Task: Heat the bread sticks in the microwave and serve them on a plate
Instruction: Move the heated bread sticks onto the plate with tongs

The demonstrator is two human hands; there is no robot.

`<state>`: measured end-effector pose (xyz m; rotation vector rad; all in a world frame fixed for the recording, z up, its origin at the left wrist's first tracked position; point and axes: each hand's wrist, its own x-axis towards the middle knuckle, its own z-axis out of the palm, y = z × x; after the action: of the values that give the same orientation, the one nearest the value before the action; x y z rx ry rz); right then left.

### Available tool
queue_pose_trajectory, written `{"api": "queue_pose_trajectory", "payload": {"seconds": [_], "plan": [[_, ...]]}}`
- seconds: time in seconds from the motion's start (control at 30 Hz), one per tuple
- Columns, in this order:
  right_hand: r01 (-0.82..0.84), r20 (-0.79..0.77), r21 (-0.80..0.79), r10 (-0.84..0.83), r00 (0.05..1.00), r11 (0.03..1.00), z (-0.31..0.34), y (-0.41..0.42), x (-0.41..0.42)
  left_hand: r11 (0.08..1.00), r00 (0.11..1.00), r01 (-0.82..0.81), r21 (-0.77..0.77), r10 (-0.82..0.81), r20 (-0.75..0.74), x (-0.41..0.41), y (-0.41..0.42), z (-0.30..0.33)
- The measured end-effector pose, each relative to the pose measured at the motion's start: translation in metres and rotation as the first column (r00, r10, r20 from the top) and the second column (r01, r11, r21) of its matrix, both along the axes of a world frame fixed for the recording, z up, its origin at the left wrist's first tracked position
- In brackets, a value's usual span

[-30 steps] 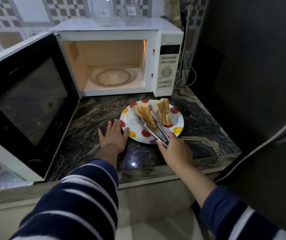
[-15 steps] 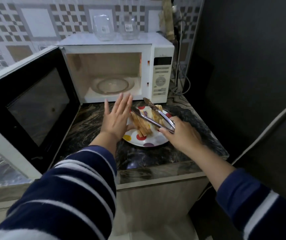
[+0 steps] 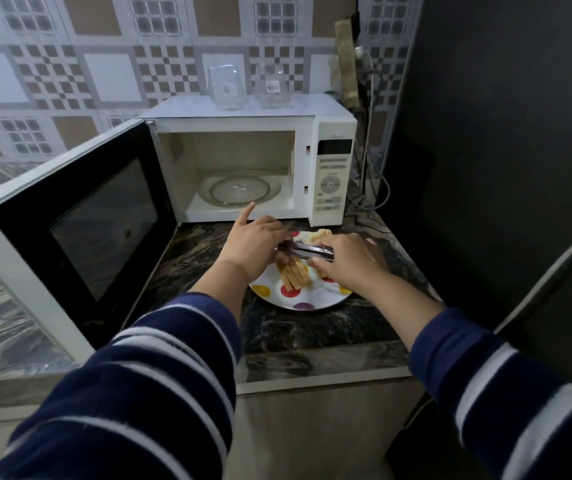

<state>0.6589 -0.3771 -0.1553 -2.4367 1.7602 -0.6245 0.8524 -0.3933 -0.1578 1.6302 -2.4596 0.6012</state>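
A white plate with coloured dots sits on the dark marble counter, right in front of the microwave. Golden bread sticks lie on it; more bread peeks out behind my right hand. My right hand grips metal tongs that lie level over the plate, tips pointing left. My left hand is over the plate's left side, its fingers meeting the tongs' tips and its forefinger stretched toward the microwave. The microwave's door stands wide open to the left; its glass turntable holds nothing.
Two clear glass containers stand on top of the microwave. Cables hang to its right beside a dark wall or appliance. The counter's front edge runs just below the plate.
My left hand has come from beside the plate up to the tongs' tips. My right hand has swung the tongs level over the plate. The camera view has pulled back and up.
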Motion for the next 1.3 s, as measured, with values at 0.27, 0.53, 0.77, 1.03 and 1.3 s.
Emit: {"api": "queue_pose_trajectory", "payload": {"seconds": [0.27, 0.53, 0.77, 1.03, 1.3], "plan": [[0.019, 0.228, 0.166, -0.058, 0.972, 0.986, 0.003, -0.005, -0.015, 0.989, 0.986, -0.148, -0.003, 0.147, -0.083, 0.018, 0.000, -0.002], [0.011, 0.271, 0.109, -0.040, 0.962, 0.994, 0.005, -0.007, -0.015, 0.987, 0.984, -0.159, 0.013, 0.160, -0.077, 0.014, -0.001, -0.005], [0.031, 0.106, 0.036, -0.035, 0.994, 0.999, -0.003, -0.013, -0.001, 0.993, 0.987, -0.116, 0.024, 0.117, -0.113, 0.002, -0.005, -0.010], [0.017, 0.074, -0.038, -0.014, 0.997, 0.999, -0.014, -0.013, -0.002, 0.997, 0.989, -0.070, 0.041, 0.075, -0.131, -0.002, 0.001, -0.008], [0.006, 0.068, -0.041, -0.004, 0.998, 0.999, -0.014, -0.011, -0.004, 0.995, 0.986, 0.059, 0.078, -0.046, -0.162, -0.019, 0.001, 0.000]]}}
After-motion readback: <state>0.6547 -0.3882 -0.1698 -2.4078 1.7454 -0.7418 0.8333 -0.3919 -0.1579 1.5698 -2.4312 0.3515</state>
